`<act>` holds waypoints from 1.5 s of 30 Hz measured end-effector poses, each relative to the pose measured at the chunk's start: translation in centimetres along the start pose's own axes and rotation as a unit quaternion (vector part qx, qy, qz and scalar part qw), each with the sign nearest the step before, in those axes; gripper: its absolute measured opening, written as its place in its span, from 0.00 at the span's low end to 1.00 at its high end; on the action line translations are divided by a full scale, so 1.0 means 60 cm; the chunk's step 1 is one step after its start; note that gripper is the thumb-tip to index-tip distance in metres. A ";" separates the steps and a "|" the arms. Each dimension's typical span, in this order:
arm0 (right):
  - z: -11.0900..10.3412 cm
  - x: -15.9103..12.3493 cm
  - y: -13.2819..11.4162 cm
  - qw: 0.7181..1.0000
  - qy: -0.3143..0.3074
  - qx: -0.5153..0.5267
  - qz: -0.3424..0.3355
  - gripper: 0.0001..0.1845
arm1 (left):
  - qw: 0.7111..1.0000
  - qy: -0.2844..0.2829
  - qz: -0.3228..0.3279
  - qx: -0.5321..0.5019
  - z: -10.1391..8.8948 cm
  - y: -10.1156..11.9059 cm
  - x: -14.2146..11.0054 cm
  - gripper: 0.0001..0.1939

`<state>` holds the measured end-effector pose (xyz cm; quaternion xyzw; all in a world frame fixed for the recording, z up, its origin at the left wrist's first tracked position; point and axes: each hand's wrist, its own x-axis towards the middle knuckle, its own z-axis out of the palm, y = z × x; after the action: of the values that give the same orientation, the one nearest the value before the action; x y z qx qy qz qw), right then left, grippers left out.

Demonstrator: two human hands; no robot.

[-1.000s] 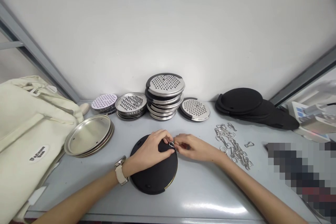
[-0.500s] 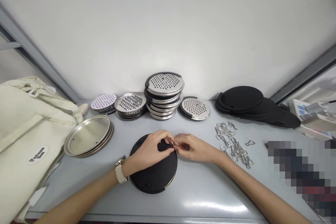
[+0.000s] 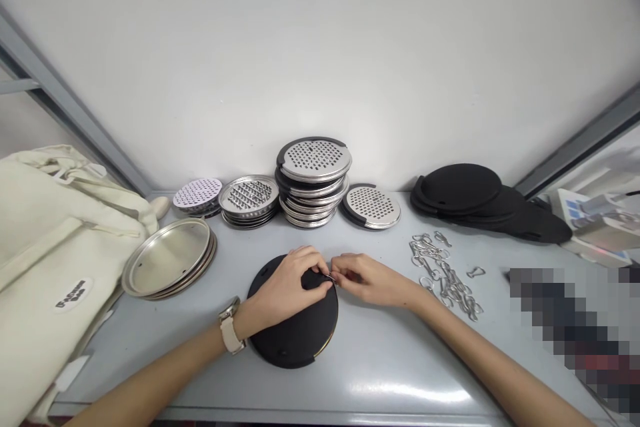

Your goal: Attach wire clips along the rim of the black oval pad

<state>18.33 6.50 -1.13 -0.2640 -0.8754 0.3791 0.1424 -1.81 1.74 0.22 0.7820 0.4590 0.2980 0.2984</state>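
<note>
A black round cover point(image 3: 303, 337) lies on the table in front of me, with a thin gold edge showing at its lower right. My left hand point(image 3: 295, 283) reaches across it, thumb and forefinger curled at its upper right rim. There a small metal clip point(image 3: 329, 276) sits between the two hands, mostly hidden by fingers. It resembles the loose spring clips point(image 3: 453, 290) to the right. Just off the cover's rim, my right hand point(image 3: 363, 280) pinches the clip in its fingertips.
Grater discs point(image 3: 315, 160) are stacked at the back, beside more perforated discs point(image 3: 249, 197). Plain metal plates point(image 3: 170, 257) form a pile at left, by a cream bag point(image 3: 45, 247). More black covers point(image 3: 460, 190) lie at back right. One clip point(image 3: 476, 272) lies apart.
The clip has turned slightly at the cover's rim and shows as a thin sliver now. The right fingers have shifted a little; the left hand stays almost still.
</note>
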 end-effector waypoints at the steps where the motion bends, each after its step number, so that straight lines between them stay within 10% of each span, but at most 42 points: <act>1: 0.000 0.000 -0.001 1.000 0.002 0.000 0.004 0.13 | 1.000 0.001 0.002 0.003 0.000 -0.001 0.000 0.03; 14: -0.007 -0.004 0.000 0.994 -0.029 0.096 0.033 0.08 | 1.000 0.001 0.007 -0.001 0.001 -0.003 -0.001 0.04; 45: -0.007 0.000 -0.007 0.998 -0.048 -0.033 -0.022 0.12 | 0.991 -0.083 -0.036 -0.097 -0.020 -0.012 0.009 0.08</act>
<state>18.37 6.48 -0.54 -0.2302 -0.8991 0.3587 0.0996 -2.85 2.74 0.58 0.7544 0.4294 0.2646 0.4202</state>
